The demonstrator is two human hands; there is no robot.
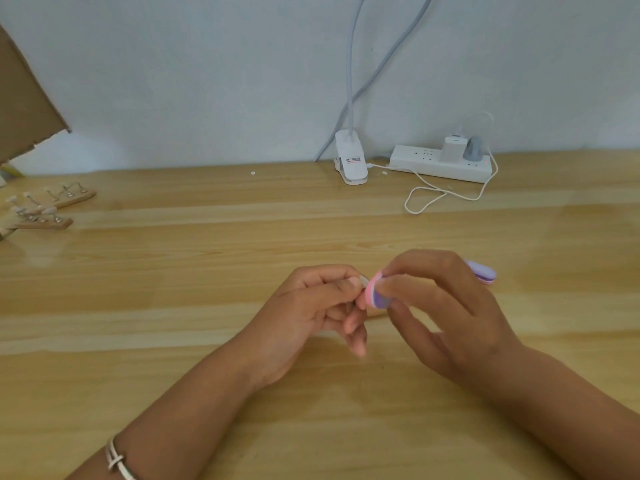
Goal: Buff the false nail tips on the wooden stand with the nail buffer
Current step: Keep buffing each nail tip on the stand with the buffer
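Table [173,271]: pale wood.
Wooden stands [48,206]: far left.
Right hand [450,313]: fingers curled round the buffer [379,296].
Left hand [311,306]: pinching a nail tip [363,280].
Buffer: pink and purple layers, rounded end against the tip, above mid-table.
Nail tip: small, clear.

table [173,271]: glossy wood | power strip [440,164]: smooth white plastic | bracelet [117,460]: shiny metal

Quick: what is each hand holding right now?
Left hand: pinches a false nail tip.
Right hand: grips the nail buffer.
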